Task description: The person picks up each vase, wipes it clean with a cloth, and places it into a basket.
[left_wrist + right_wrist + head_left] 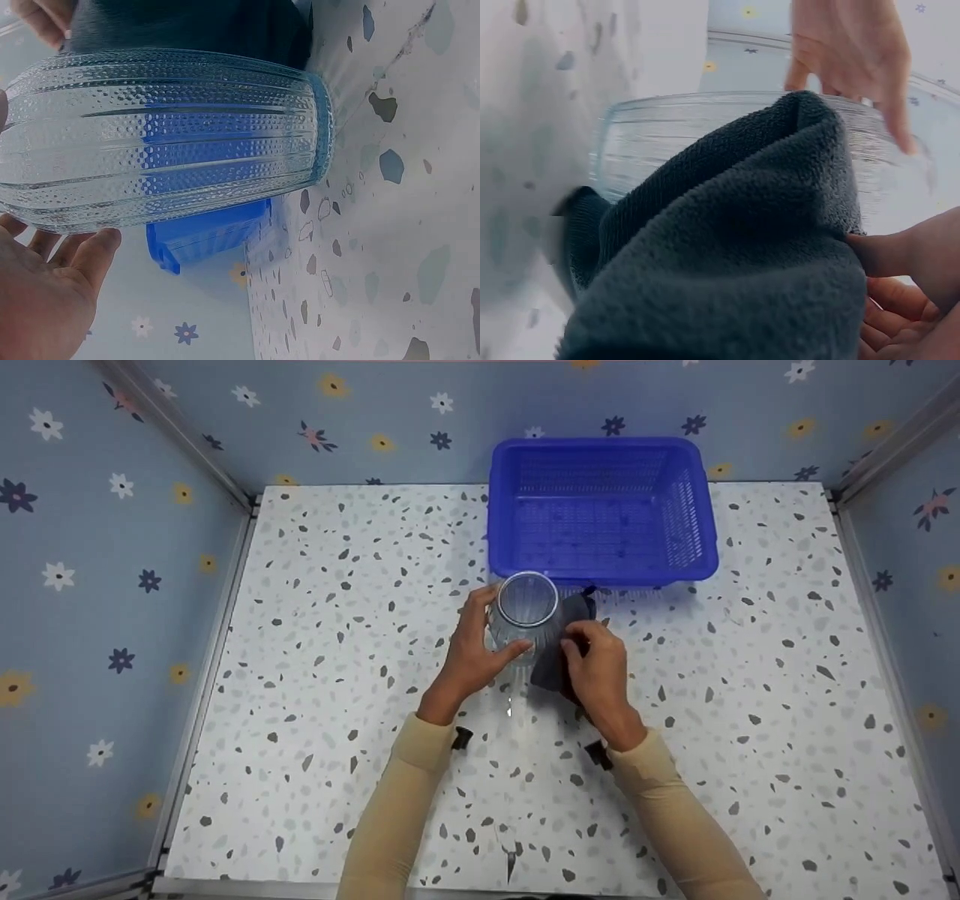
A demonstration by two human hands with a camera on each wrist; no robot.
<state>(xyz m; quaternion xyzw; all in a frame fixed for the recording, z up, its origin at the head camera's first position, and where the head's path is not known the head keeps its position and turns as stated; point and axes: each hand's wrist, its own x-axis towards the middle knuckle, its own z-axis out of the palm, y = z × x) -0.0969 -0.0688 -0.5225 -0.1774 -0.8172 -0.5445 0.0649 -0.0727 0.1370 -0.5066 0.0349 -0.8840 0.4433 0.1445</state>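
The ribbed glass jar (526, 619) stands upright on the bench (337, 660), mouth up, just before the blue basket (600, 510). The left hand (472, 649) cups its left side; the right hand (600, 667) presses a gripped dark cloth (559, 656) against its right side.

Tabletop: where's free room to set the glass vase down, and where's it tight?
Bare tabletop lies left of the vase, out to the left wall, and right of the right hand, below the blue basket. The near strip between the sleeves is bare too. It is tight at the basket's front edge, where the vase, grey cloth and left hand bunch.
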